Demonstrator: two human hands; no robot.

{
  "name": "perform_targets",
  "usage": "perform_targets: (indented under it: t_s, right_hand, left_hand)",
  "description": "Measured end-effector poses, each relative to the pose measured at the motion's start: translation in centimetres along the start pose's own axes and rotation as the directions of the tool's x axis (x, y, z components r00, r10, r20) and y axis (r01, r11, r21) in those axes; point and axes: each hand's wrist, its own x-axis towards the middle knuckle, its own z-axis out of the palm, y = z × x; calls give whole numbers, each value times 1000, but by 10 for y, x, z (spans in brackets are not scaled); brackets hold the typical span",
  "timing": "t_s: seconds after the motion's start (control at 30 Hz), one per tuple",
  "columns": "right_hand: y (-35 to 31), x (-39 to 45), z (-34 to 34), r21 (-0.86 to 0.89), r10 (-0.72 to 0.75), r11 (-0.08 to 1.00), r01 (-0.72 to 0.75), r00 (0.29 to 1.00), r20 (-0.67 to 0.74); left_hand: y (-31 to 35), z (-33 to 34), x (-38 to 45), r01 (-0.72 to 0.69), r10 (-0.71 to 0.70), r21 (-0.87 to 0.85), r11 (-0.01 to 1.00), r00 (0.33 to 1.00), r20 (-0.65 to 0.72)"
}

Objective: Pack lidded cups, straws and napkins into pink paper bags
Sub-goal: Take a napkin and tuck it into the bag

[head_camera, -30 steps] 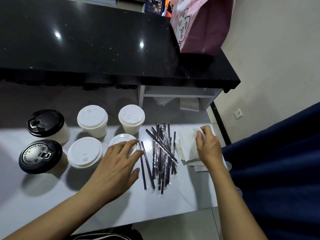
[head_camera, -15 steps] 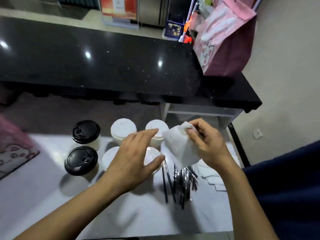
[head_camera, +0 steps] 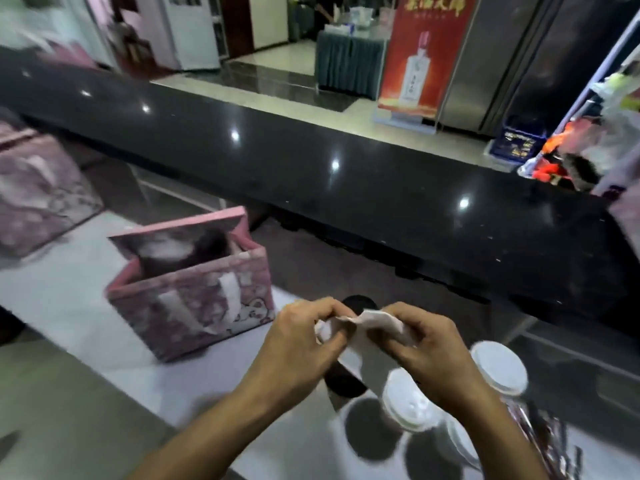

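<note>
A: Change? Left hand (head_camera: 298, 344) came off the cups, joined right hand (head_camera: 420, 344); both hands' fingers pinch one napkin (head_camera: 375, 322).

B: The open pink bag (head_camera: 194, 299) sits beyond-left of it, on the bench (head_camera: 62, 306). Drop-in likely next.

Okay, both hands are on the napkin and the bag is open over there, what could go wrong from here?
1. The napkin is pinched between the left hand and right hand; pulling apart might tear it.
2. The white-lidded cups stand right under the right wrist, so a low sweep toward the bag may knock one.
3. The bag already holds something dark, so the napkin might catch on the rim and fall outside.
</note>
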Motion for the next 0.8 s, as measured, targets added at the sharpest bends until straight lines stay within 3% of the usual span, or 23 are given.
perform_targets:
  t_s: [0.1,0.2,0.37,0.47,0.6,0.7,0.8]
  right_hand:
    - [-17,35,32,18,-31,999,30,999,39]
    - [-40,73,59,0,-69,998,69,998,0]
    - [-88,130,106,-38,-98,995,96,993,-59]
    - [-106,159,134,-149,-136,981,123,988,-77]
    - [-117,190,174,-463,-420,819,338,904,-81]
    - [-117,209,205,-571,-541,650,501,833,116]
    - [-103,225,235,-620,-497,516,591,796,345]
  left_hand:
    - [-28,-49,-3,0,5,86,996,999,-53]
    - [-60,-114,-1,6,50,256,967,976,-212]
    - [-135,-207,16,137,93,571,809,930,-355]
    - [-172,-231,24,186,28,673,716,956,-293]
    - [-206,-238,21,154,-80,721,676,988,-136]
    - [-218,-240,18,168,-185,655,737,982,-43]
    - [-222,-244,21,172,-206,573,801,978,-6]
